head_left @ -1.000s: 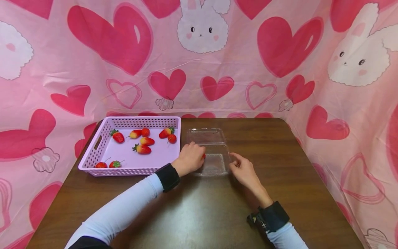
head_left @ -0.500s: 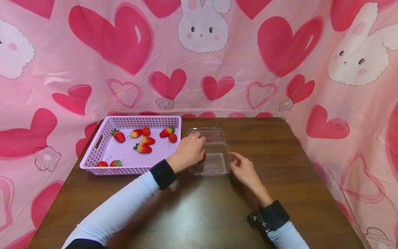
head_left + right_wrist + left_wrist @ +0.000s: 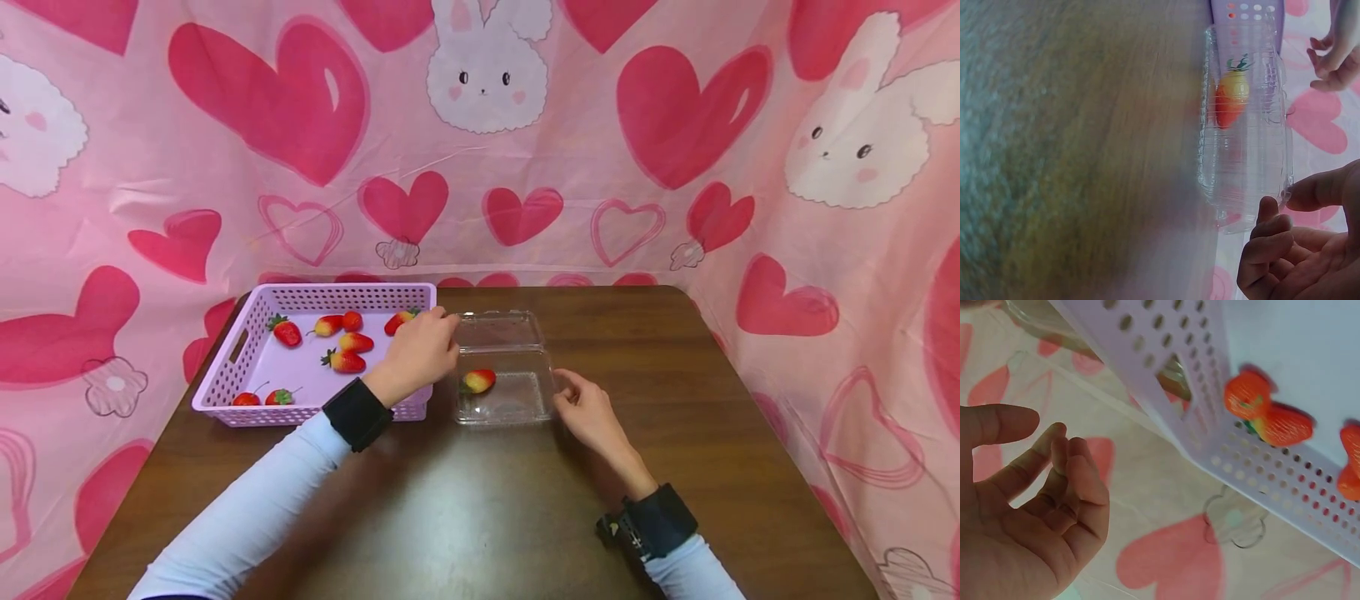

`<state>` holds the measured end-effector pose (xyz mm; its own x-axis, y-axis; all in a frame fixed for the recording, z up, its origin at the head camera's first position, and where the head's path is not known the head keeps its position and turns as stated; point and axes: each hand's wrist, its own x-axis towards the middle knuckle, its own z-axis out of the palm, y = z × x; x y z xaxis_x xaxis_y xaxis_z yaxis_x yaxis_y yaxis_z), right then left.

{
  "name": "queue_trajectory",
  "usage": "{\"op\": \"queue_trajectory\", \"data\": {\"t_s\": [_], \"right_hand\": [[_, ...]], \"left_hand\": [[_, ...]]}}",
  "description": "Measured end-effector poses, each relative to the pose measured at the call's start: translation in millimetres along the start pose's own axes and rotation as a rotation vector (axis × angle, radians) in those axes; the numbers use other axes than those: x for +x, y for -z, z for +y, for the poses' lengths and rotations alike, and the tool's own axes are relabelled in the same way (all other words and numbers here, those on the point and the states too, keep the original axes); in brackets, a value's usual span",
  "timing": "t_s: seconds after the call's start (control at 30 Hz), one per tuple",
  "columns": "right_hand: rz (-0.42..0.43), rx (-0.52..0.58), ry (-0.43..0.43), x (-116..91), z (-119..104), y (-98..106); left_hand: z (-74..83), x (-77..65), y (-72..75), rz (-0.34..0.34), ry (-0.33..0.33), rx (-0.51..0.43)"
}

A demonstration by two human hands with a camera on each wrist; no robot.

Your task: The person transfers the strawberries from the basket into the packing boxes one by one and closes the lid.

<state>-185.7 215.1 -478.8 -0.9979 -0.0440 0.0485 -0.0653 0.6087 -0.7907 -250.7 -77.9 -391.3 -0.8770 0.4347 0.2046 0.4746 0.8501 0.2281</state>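
My left hand (image 3: pixel 422 348) hovers over the right rim of the lilac basket (image 3: pixel 300 412), fingers loosely bent. In the left wrist view nothing lies between its thumb and fingers (image 3: pixel 1085 481). One red and yellow strawberry (image 3: pixel 479 381) lies in the left part of the clear plastic clamshell container (image 3: pixel 517 408), whose lid (image 3: pixel 501 331) is folded back. My right hand (image 3: pixel 592 412) pinches the container's right rim between thumb and forefinger, as the right wrist view shows. Several strawberries (image 3: pixel 343 360) lie in the basket, and the left hand partly hides one near its right wall.
A brown wooden table (image 3: pixel 480 517) bears the basket on the left and the container at its right. Small red cherry-like fruits (image 3: pixel 246 400) lie at the basket's front left. A pink heart-print cloth (image 3: pixel 525 150) hangs behind and at both sides.
My left hand has let go of the strawberry in the container and moved left to the basket's edge. The right hand stays at the container's rim.
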Motion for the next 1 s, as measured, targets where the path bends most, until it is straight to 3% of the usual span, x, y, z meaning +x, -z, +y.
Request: {"op": "queue_trajectory", "data": {"t_s": [0.17,0.57,1.0], "right_hand": [[0.003,0.004,-0.001,-1,1,1],[0.008,-0.003,0.004,2,2,0],[-0.010,0.014,-0.004,1,0,-1]], "left_hand": [[-13.6,-1.0,3.2,0.027,0.035,0.008],[-37.1,8.3,1.6,-0.005,0.073,-0.005],[-62.4,15.1,-2.7,-0.099,0.151,0.010]]}}
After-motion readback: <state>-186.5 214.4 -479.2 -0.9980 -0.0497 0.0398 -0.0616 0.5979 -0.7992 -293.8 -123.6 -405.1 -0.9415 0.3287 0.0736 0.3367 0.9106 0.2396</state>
